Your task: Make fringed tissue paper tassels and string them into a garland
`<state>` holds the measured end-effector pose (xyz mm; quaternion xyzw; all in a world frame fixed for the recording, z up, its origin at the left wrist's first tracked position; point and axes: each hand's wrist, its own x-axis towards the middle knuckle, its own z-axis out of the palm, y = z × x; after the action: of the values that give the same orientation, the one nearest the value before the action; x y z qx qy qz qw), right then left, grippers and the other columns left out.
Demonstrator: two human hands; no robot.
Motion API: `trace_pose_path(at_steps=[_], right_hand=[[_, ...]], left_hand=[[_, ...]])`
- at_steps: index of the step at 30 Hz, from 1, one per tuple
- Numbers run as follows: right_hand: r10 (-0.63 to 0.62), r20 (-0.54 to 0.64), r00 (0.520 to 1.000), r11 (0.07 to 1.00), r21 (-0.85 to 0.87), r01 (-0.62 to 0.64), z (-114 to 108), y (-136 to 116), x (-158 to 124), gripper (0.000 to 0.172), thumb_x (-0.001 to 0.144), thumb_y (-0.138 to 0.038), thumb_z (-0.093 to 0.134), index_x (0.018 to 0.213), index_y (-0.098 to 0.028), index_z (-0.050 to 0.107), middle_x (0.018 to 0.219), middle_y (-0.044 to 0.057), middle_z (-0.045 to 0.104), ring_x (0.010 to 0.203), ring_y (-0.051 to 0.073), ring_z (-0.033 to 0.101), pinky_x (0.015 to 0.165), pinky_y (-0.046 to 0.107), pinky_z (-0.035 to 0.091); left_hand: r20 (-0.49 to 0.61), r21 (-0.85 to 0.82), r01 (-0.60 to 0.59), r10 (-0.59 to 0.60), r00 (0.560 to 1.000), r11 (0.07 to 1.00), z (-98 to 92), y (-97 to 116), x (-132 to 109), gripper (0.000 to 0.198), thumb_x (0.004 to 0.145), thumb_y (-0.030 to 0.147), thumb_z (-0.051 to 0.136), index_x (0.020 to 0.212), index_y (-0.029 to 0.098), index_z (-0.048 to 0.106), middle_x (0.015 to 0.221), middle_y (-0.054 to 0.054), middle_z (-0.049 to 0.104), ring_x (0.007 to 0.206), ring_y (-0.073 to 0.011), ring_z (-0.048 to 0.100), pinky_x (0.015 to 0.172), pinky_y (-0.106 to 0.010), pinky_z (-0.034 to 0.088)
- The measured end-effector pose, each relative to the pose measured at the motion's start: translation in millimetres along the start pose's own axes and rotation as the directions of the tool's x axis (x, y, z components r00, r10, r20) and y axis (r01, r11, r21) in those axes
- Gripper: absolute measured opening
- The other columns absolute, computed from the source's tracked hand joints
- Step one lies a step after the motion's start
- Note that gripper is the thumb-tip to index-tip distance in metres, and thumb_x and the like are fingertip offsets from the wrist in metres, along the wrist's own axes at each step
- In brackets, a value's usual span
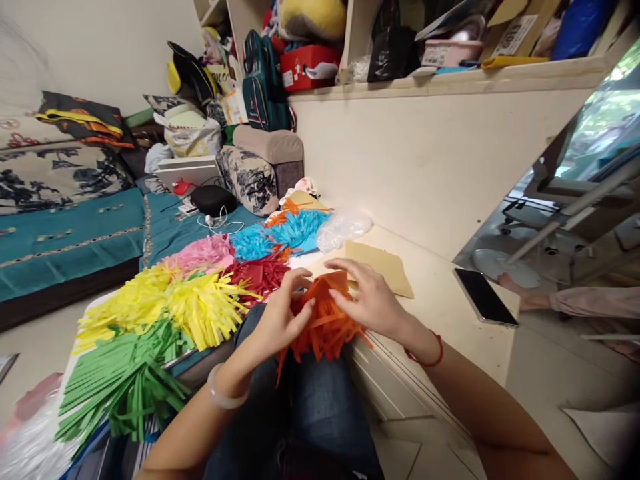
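One orange paper fringe (327,320), strips hanging down, sits between left hand (280,317) and right hand (373,298), equally near; fingers curled around it, grip unclear.

L hand (290,310) & R hand (369,297), fingers curved, flank orange fringe (325,320) above lap (325,403). Phone (485,297) nr surface's (435,327) R edge. Yellow fringe (205,310) touching green fringe (120,373).

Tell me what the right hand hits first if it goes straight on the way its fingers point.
Most likely the orange fringed paper, directly ahead of the right hand; the left hand lies beyond it. Depth is unclear: hand and paper may be touching.
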<state>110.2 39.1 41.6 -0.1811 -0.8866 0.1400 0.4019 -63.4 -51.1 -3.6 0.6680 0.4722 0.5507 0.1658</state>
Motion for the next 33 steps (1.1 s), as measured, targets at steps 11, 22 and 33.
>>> trace_pose_path(at_steps=[11,22,33], right_hand=[[0.052,0.076,0.996,0.993,-0.112,-0.043,8,-3,-8,0.027,0.087,-0.011,0.046,0.103,-0.015,0.067,0.099,0.008,0.073,0.089,0.02,0.069,0.081,0.031,0.051],[0.389,-0.035,0.921,0.908,-0.156,-0.389,-20,47,12,0.024,0.087,-0.023,0.047,0.081,-0.015,0.069,0.073,0.005,0.071,0.067,0.019,0.064,0.064,0.027,0.043],[0.557,0.145,0.818,0.698,0.452,-0.556,-72,40,7,0.025,0.075,-0.038,0.064,0.08,-0.014,0.071,0.072,0.004,0.07,0.059,0.013,0.061,0.055,0.023,0.045]], left_hand=[[0.318,0.388,-0.121,-0.009,0.948,0.914,-26.8,13,2,0.046,0.073,0.0,0.045,0.115,0.017,0.052,0.108,-0.008,0.06,0.097,-0.0186,0.06,0.087,-0.03,0.048],[0.28,0.225,0.176,-0.237,0.93,0.958,-70.8,-19,-3,0.029,0.092,0.04,0.046,0.084,0.016,0.061,0.084,-0.005,0.062,0.079,-0.0166,0.057,0.072,-0.026,0.046],[0.174,0.178,0.317,-0.347,0.921,0.931,-35.1,-111,48,0.057,0.07,0.058,0.064,0.102,0.012,0.065,0.11,-0.017,0.063,0.109,-0.0289,0.055,0.092,-0.038,0.043]])
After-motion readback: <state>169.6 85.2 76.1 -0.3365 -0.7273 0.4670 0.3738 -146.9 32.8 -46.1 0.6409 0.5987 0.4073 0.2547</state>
